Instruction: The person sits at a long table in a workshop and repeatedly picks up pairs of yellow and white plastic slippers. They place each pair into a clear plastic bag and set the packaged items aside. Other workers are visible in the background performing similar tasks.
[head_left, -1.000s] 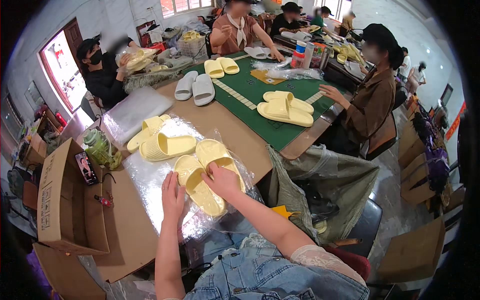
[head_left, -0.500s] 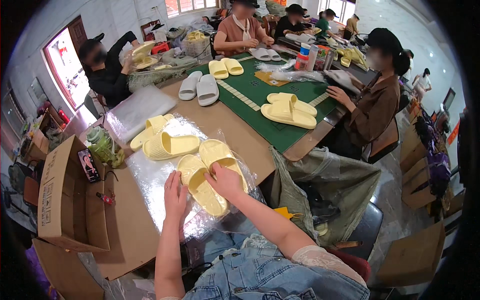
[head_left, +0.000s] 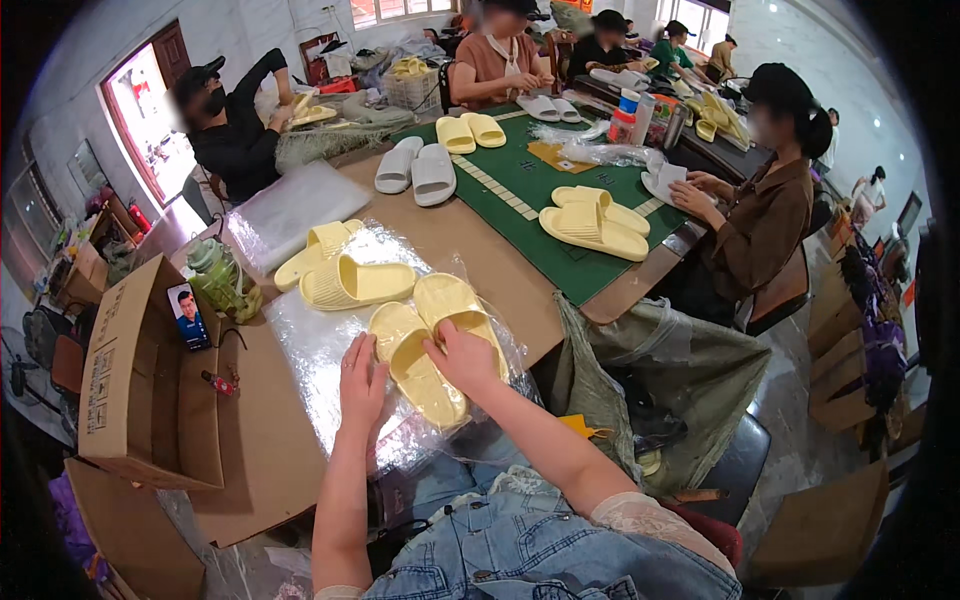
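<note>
neatly paired slippers (head_left: pixel 430 386), pale yellow, plastic-wrapped

You're in a small packing workshop, judging by co-workers (head_left: pixel 497 72) seated round your cardboard-covered surface (head_left: pixel 465 245), paired slippers (head_left: pixel 430 388), stacked clear plastic bags (head_left: pixel 300 215), an open carton (head_left: pixel 130 385) and a big grey-green sack (head_left: pixel 725 385).

Pale yellow open-toed slippers with a smooth finish (head_left: pixel 430 390) are wrapped in glossy, creased clear plastic film (head_left: pixel 512 355). Beneath them, shiny clear plastic sheeting (head_left: pixel 310 350) is spread. Left of them, matt brown cardboard is seen in an open rectangular box (head_left: pixel 130 360); right of them, rough woven fabric in a grey-green sack (head_left: pixel 725 400).
</note>
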